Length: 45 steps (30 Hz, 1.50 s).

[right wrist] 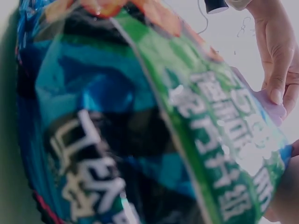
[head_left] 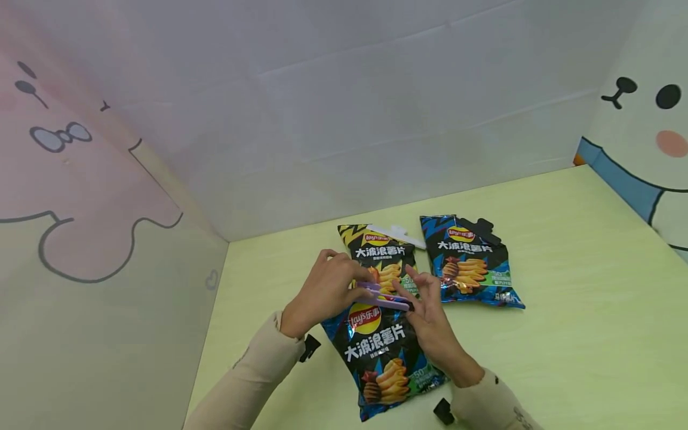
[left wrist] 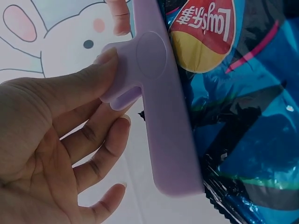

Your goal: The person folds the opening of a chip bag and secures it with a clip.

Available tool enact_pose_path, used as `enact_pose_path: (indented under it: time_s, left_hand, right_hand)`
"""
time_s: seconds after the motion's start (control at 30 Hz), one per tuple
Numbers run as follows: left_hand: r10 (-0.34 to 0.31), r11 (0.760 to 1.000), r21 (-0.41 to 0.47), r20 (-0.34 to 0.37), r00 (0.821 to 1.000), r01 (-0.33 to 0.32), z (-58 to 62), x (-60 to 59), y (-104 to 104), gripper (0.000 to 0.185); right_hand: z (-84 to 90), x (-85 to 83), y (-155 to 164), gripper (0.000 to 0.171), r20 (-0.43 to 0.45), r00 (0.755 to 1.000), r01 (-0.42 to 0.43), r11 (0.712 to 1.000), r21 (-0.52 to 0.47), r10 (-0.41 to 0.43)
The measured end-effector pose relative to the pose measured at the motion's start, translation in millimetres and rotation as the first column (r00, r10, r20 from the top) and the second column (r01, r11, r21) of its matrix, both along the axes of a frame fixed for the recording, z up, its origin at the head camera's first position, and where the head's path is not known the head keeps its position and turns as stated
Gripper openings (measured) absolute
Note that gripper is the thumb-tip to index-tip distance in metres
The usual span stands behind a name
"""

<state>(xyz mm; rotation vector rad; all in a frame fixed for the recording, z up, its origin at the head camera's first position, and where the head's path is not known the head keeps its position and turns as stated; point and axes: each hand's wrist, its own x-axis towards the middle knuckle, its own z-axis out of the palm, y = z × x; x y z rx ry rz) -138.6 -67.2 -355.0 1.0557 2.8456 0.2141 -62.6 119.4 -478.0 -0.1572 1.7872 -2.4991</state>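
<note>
A light purple bag clip [left wrist: 163, 112] lies along the top edge of a blue and black chip bag [head_left: 376, 352]. My left hand [head_left: 333, 289] pinches the clip's tab between thumb and fingers, plain in the left wrist view [left wrist: 60, 121]. At the clip's other end, my right hand [head_left: 432, 319] is at the bag's upper right corner, fingers extended and spread beside the clip. The bag's printed front [right wrist: 140, 121] fills most of the right wrist view. There, the left hand [right wrist: 275, 56] shows at the upper right, on the clip's tab.
Behind the front bag lies a yellow and black chip bag [head_left: 378, 257] with a white clip [head_left: 398, 234] at its top. To its right, a blue chip bag [head_left: 467, 263] carries a black clip [head_left: 480, 229] at its corner. They lie on a pale yellow-green table [head_left: 580, 286] against walls.
</note>
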Motion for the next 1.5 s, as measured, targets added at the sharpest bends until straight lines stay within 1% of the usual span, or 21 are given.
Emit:
enact_pose_path:
  time_s: [0.2,0.27,0.3,0.33,0.4,0.5,0.57,0.7,0.77,0.83,0.9,0.97,1.07,1.2,1.27,1.3,1.33,1.37,1.4,1.47,1.5]
  left_hand:
    - [0.005,1.000,-0.004,0.024,1.000,-0.004,0.7,1.4,-1,0.027]
    - [0.017,1.000,-0.003,0.039,0.999,-0.017,0.6,2.1,-2,0.028]
    - [0.022,1.000,-0.001,0.044,0.999,-0.022,0.2,2.5,-2,0.028]
    - [0.027,1.000,0.004,0.050,0.998,-0.028,-0.6,2.8,-3,0.028]
    - [0.041,0.999,0.020,0.065,0.997,-0.043,-2.1,3.6,-5,0.027]
    - [0.055,0.996,0.060,0.081,0.995,-0.060,-5.9,4.7,-8,0.027]
    - [0.065,0.991,0.108,0.098,0.993,-0.076,-7.8,5.5,-11,0.030]
    - [0.118,0.968,0.210,0.093,0.989,-0.136,-10.9,6.8,-20,0.040]
    - [0.173,0.945,0.264,0.087,0.981,-0.191,-13.3,7.3,-27,0.045]
    - [0.235,0.918,0.305,0.094,0.967,-0.253,-17.6,7.9,-36,0.049]
    - [0.290,0.885,0.342,0.124,0.949,-0.315,-23.8,9.4,-45,0.053]
    - [0.337,0.852,0.363,0.171,0.926,-0.377,-31.7,12.1,-55,0.057]
    - [0.376,0.794,0.402,0.265,0.888,-0.456,-46.1,18.5,-67,0.061]
    - [0.404,0.696,0.455,0.392,0.826,-0.556,-68.4,31.2,-80,0.067]
    - [0.415,0.657,0.455,0.447,0.792,-0.601,-79.5,38.8,-84,0.072]
    - [0.419,0.644,0.443,0.479,0.772,-0.624,-84.5,42.7,-85,0.073]
    - [0.410,0.636,0.430,0.515,0.753,-0.641,-89.8,46.7,-86,0.074]
    - [0.397,0.635,0.405,0.559,0.728,-0.658,-94.7,50.6,-86,0.075]
    - [0.378,0.645,0.376,0.600,0.705,-0.665,-99.2,54.3,-85,0.076]
    - [0.319,0.684,0.317,0.680,0.660,-0.657,-107.4,61.4,-83,0.081]
    - [0.278,0.708,0.301,0.713,0.643,-0.639,-111.3,64.7,-81,0.082]
  right_hand:
    - [-5.6,-1.9,4,0.055,-0.055,0.996,-0.077,0.995,-0.061,0.073]
    - [-5.7,-2.9,5,0.055,-0.058,0.993,-0.105,0.993,-0.057,0.101]
    - [-4.8,-3.2,5,0.053,-0.041,0.993,-0.110,0.993,-0.041,0.109]
    - [-4.0,-3.6,5,0.051,-0.027,0.994,-0.109,0.994,-0.007,0.109]
    - [-1.2,-4.0,4,0.045,0.038,0.996,-0.088,0.993,0.083,0.085]
    - [2.1,-4.5,2,0.036,0.137,0.990,-0.055,0.971,0.233,0.024]
    - [2.8,-5.0,1,0.030,0.178,0.984,-0.040,0.956,0.290,-0.013]
    - [2.7,-5.4,2,0.025,0.200,0.979,-0.024,0.949,0.316,-0.041]
    - [2.8,-5.1,2,0.025,0.207,0.977,-0.016,0.949,0.315,-0.052]
    - [3.3,-4.8,2,0.026,0.219,0.974,-0.011,0.951,0.310,-0.060]
    - [4.0,-4.7,2,0.026,0.228,0.971,-0.004,0.950,0.311,-0.070]
    - [5.1,-4.7,3,0.026,0.236,0.969,0.002,0.950,0.311,-0.079]
    - [6.4,-4.6,3,0.026,0.245,0.966,0.004,0.949,0.314,-0.085]
    - [7.5,-4.8,3,0.026,0.248,0.965,0.005,0.949,0.315,-0.087]
    - [8.0,-5.0,3,0.026,0.246,0.965,0.007,0.949,0.316,-0.090]
    - [8.1,-5.1,3,0.026,0.246,0.965,0.010,0.948,0.318,-0.093]
    - [8.2,-5.1,3,0.026,0.246,0.965,0.013,0.947,0.321,-0.096]
    - [8.3,-5.1,3,0.026,0.247,0.964,0.015,0.946,0.323,-0.100]
    - [8.4,-5.1,3,0.026,0.249,0.963,0.018,0.946,0.325,-0.104]
    - [8.7,-4.9,3,0.026,0.255,0.960,0.025,0.945,0.325,-0.113]
    - [8.8,-5.0,3,0.026,0.256,0.960,0.028,0.945,0.325,-0.117]
